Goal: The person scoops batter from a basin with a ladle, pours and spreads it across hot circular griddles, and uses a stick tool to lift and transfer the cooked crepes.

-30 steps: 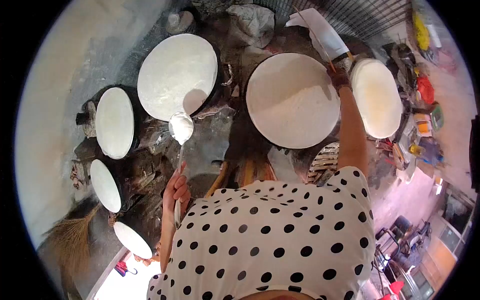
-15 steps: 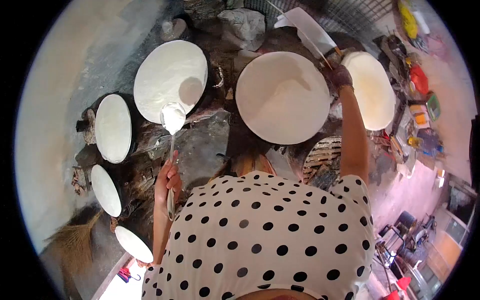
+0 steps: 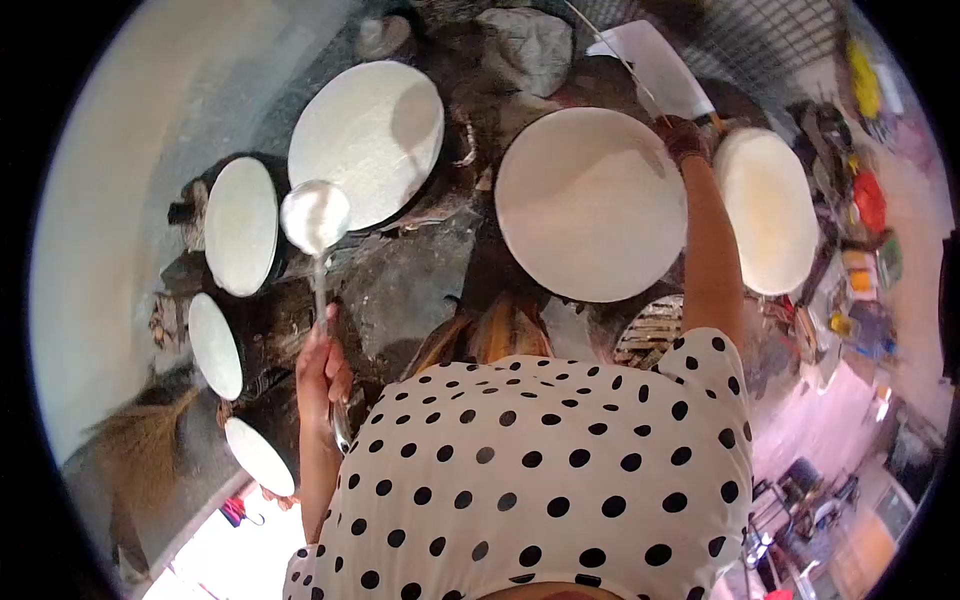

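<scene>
My left hand (image 3: 325,368) is wrapped round the handle of a metal ladle (image 3: 316,217). The ladle's whitish bowl is over the lower left edge of a big round white surface (image 3: 350,140); whether it touches is unclear. Toward the right, my right hand (image 3: 686,138), in a dark glove, is closed on a thin stick (image 3: 622,60). Beside that hand lies a white flat blade (image 3: 660,75) with a wooden handle; whether the fingers hold it too is hidden. Another round white surface (image 3: 590,210) is just left of my right forearm.
Smaller white rounds (image 3: 240,228) curve down the left side. A thick white stack (image 3: 768,210) stands at right. A straw broom (image 3: 150,440) leans at lower left. A slatted grate (image 3: 650,335) is below my right arm. A grey sack (image 3: 530,50) lies at the back.
The view has shifted, so most things appear farther right. The ladle has moved left across the big round surface's lower edge. My right hand keeps hold of the stick.
</scene>
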Action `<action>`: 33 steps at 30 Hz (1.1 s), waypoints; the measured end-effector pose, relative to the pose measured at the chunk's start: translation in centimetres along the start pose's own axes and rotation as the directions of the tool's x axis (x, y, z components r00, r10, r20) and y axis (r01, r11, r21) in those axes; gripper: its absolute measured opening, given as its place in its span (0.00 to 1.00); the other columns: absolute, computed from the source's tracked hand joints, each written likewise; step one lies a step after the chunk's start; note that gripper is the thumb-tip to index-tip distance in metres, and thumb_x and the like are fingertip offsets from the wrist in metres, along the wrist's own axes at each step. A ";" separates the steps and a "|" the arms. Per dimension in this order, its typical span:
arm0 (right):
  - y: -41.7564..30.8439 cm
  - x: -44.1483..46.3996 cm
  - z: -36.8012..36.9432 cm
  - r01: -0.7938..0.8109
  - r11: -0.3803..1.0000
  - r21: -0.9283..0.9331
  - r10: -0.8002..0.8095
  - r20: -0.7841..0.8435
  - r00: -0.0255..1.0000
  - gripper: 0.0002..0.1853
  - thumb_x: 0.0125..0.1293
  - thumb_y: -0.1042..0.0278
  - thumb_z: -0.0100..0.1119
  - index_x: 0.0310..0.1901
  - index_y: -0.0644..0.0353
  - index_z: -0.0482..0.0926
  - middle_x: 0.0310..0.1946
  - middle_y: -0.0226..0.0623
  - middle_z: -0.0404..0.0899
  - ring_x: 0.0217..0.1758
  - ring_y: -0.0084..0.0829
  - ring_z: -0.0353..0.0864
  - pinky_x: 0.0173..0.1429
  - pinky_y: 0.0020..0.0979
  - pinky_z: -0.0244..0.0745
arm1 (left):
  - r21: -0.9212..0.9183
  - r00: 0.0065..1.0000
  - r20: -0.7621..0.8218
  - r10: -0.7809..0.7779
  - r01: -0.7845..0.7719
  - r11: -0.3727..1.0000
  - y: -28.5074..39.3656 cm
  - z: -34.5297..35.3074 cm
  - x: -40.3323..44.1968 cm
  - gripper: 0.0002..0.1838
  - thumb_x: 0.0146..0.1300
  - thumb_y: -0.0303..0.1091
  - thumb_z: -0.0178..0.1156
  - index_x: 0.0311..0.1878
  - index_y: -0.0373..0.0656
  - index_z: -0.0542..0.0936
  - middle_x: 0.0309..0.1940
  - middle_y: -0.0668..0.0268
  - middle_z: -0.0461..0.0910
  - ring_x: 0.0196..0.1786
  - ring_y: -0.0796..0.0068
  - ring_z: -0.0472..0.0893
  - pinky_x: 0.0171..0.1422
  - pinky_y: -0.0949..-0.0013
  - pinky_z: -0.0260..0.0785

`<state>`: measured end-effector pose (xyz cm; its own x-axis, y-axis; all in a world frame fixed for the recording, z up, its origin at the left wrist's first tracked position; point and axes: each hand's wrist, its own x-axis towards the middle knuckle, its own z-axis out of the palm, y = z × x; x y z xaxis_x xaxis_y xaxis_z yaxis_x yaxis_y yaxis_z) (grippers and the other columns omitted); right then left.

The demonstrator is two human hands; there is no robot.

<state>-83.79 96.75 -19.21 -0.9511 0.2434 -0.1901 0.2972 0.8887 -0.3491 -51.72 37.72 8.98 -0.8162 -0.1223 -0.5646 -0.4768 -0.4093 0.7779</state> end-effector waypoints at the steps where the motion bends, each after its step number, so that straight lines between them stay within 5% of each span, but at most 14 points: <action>1: -0.4 1.2 0.6 0.020 1.000 0.005 -0.020 0.011 1.000 0.24 0.60 0.40 0.57 0.46 0.50 0.84 0.45 0.44 0.83 0.49 0.46 0.81 0.54 0.45 0.74 | -0.004 1.000 -0.022 0.008 -0.008 1.000 -0.4 -0.1 0.5 0.19 0.76 0.35 0.40 0.66 0.41 0.65 0.18 0.75 0.62 0.11 0.88 0.60 0.10 0.80 0.54; 3: -1.7 2.5 0.3 -0.018 0.994 0.105 -0.013 0.291 0.957 0.25 0.53 0.39 0.63 0.42 0.53 0.85 0.40 0.43 0.84 0.44 0.44 0.83 0.51 0.44 0.74 | -0.320 0.987 0.051 -0.150 0.158 0.934 -1.4 -0.4 1.7 0.20 0.76 0.35 0.41 0.67 0.40 0.64 0.20 0.75 0.63 0.11 0.89 0.60 0.10 0.80 0.54; 4: -2.4 2.7 -0.3 0.010 1.000 -0.019 -0.003 0.321 0.947 0.27 0.49 0.39 0.67 0.39 0.55 0.86 0.38 0.44 0.84 0.41 0.40 0.82 0.49 0.42 0.75 | -0.441 0.979 0.071 -0.192 0.204 0.874 -1.9 -0.2 1.6 0.20 0.76 0.34 0.41 0.67 0.38 0.63 0.21 0.74 0.64 0.11 0.89 0.61 0.10 0.81 0.56; 9: -5.1 2.0 -2.4 0.294 0.939 -0.177 -0.188 0.448 0.874 0.26 0.47 0.47 0.70 0.42 0.59 0.84 0.35 0.45 0.84 0.40 0.38 0.81 0.49 0.38 0.73 | -0.390 0.972 0.012 -0.235 0.221 0.894 -2.7 0.5 1.1 0.21 0.75 0.34 0.43 0.68 0.38 0.61 0.20 0.75 0.63 0.11 0.90 0.64 0.10 0.82 0.60; 12: -5.2 0.9 -3.3 0.231 0.962 -0.146 -0.145 0.443 0.884 0.25 0.48 0.48 0.69 0.44 0.57 0.84 0.34 0.46 0.84 0.39 0.38 0.82 0.49 0.39 0.73 | -0.357 0.973 -0.017 -0.228 0.208 0.911 -2.8 0.7 1.1 0.20 0.75 0.34 0.44 0.66 0.37 0.63 0.19 0.76 0.62 0.11 0.91 0.63 0.10 0.83 0.61; 14: -6.2 -1.7 -5.2 0.303 0.953 -0.003 -0.285 0.327 0.901 0.21 0.50 0.51 0.68 0.42 0.57 0.84 0.33 0.45 0.84 0.37 0.39 0.82 0.48 0.39 0.73 | -0.367 0.972 0.002 -0.237 0.221 0.904 -2.9 0.5 1.2 0.20 0.75 0.34 0.44 0.66 0.37 0.63 0.19 0.76 0.61 0.11 0.91 0.62 0.10 0.83 0.60; 17: -5.9 -2.7 -5.6 0.272 0.956 0.113 -0.292 0.244 0.925 0.20 0.52 0.52 0.67 0.43 0.58 0.84 0.34 0.44 0.83 0.38 0.39 0.81 0.48 0.39 0.73 | -0.385 0.972 0.027 -0.234 0.226 0.895 -3.0 0.0 1.3 0.19 0.75 0.33 0.43 0.65 0.37 0.64 0.18 0.76 0.61 0.11 0.90 0.62 0.10 0.83 0.59; 21: -6.0 -4.5 -7.4 0.251 0.965 0.072 -0.261 0.241 0.935 0.21 0.53 0.52 0.67 0.44 0.58 0.83 0.34 0.42 0.83 0.37 0.37 0.81 0.46 0.37 0.73 | -0.390 0.971 0.117 -0.211 0.240 0.889 -3.0 -0.2 1.7 0.19 0.75 0.32 0.42 0.66 0.37 0.64 0.19 0.76 0.60 0.11 0.90 0.61 0.10 0.82 0.58; 26: -5.4 -6.9 -9.8 0.203 0.964 0.172 -0.235 0.195 0.952 0.23 0.56 0.46 0.63 0.47 0.55 0.82 0.41 0.45 0.83 0.47 0.44 0.80 0.54 0.41 0.72 | -0.351 0.964 0.094 -0.247 0.264 0.898 -2.6 -0.2 2.0 0.20 0.75 0.33 0.44 0.66 0.38 0.63 0.19 0.76 0.60 0.12 0.90 0.60 0.11 0.83 0.59; 31: -7.6 -13.4 -14.3 0.245 0.968 0.054 -0.250 0.136 0.959 0.24 0.57 0.44 0.62 0.48 0.54 0.82 0.42 0.44 0.83 0.46 0.45 0.81 0.52 0.40 0.73 | -0.326 0.955 0.134 -0.265 0.295 0.898 -2.4 -0.7 2.8 0.21 0.74 0.33 0.44 0.67 0.38 0.62 0.20 0.77 0.61 0.12 0.91 0.61 0.12 0.83 0.62; 33: -9.1 -16.4 -16.1 0.250 0.967 -0.044 -0.245 0.102 0.964 0.23 0.57 0.45 0.62 0.47 0.54 0.83 0.40 0.44 0.83 0.44 0.45 0.81 0.51 0.40 0.74 | -0.329 0.948 0.164 -0.272 0.312 0.891 -2.0 -0.5 2.9 0.22 0.77 0.34 0.37 0.70 0.39 0.57 0.21 0.74 0.63 0.12 0.88 0.61 0.11 0.79 0.61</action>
<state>-72.26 90.96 1.84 -0.9812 -0.0225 -0.1917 0.0458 0.9376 -0.3447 -52.98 37.68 5.66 -0.6978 0.1432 -0.7018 -0.5725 -0.7004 0.4263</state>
